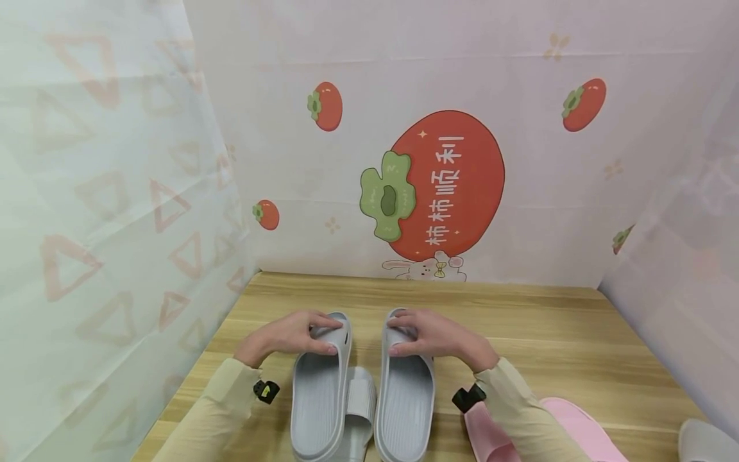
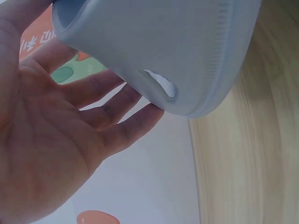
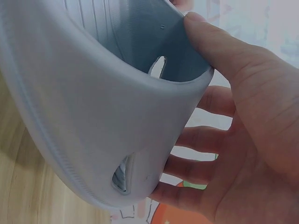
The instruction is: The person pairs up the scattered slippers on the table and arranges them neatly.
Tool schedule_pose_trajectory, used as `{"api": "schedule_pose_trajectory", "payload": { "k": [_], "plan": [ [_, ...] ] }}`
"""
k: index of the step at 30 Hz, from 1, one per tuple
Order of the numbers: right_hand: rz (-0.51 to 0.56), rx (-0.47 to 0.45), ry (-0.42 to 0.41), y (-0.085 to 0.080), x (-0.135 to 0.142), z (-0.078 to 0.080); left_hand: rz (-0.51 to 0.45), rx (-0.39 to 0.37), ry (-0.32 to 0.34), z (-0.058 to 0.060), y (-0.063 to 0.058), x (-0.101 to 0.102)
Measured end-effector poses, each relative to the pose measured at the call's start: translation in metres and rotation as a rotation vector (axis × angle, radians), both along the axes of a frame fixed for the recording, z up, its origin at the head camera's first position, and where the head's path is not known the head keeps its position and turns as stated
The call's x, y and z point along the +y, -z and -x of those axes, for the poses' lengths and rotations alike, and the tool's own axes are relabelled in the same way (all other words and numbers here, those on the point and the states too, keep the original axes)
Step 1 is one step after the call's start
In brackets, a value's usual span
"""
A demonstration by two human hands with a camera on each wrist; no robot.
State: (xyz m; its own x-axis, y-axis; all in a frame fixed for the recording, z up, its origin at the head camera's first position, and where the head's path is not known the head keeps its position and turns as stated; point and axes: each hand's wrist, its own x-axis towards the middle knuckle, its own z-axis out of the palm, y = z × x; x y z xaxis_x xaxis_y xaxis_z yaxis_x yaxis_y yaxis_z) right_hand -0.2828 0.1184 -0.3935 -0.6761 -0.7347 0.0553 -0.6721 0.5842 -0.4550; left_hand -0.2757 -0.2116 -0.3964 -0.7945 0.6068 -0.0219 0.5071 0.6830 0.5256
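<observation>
In the head view two grey slippers stand side by side, toes toward the back wall. My left hand [image 1: 297, 332] holds the left grey slipper [image 1: 316, 404] by its strap, the thumb at the strap's rear edge. The right grey slipper [image 1: 406, 407] is held likewise by my right hand [image 1: 435, 333]. In the right wrist view the thumb [image 3: 210, 42] lies at the strap's opening and the fingers spread along its top. The left wrist view shows fingertips against the other strap [image 2: 140, 42], near a slot. Partly covered between the pair is another grey slipper [image 1: 361, 401].
Pink slippers [image 1: 571, 417] lie beside my right forearm, partly hidden by the sleeve. A pale slipper [image 1: 707, 443] is cut off at the bottom right corner. The wooden table [image 1: 519, 314] meets a printed back wall [image 1: 288, 154], with sheets hanging on both sides.
</observation>
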Motion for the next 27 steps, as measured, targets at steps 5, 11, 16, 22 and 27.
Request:
{"api": "schedule_pose_trajectory", "payload": {
  "k": [5, 11, 16, 22, 27],
  "plan": [
    [-0.002, -0.013, -0.012, -0.001, -0.004, 0.0, -0.008, 0.002, 0.008, 0.004, -0.004, 0.007],
    [0.014, -0.026, -0.012, -0.003, -0.009, -0.001, -0.013, -0.005, 0.015, 0.007, -0.008, 0.012],
    [0.018, -0.021, -0.005, -0.003, -0.012, 0.0, -0.02, 0.013, 0.039, 0.013, -0.009, 0.014],
    [0.028, -0.001, -0.016, -0.003, -0.017, 0.002, -0.047, -0.001, 0.027, 0.016, -0.014, 0.018],
    [0.034, 0.013, -0.025, -0.004, -0.02, 0.002, -0.053, 0.006, 0.029, 0.017, -0.017, 0.022]
  ]
}}
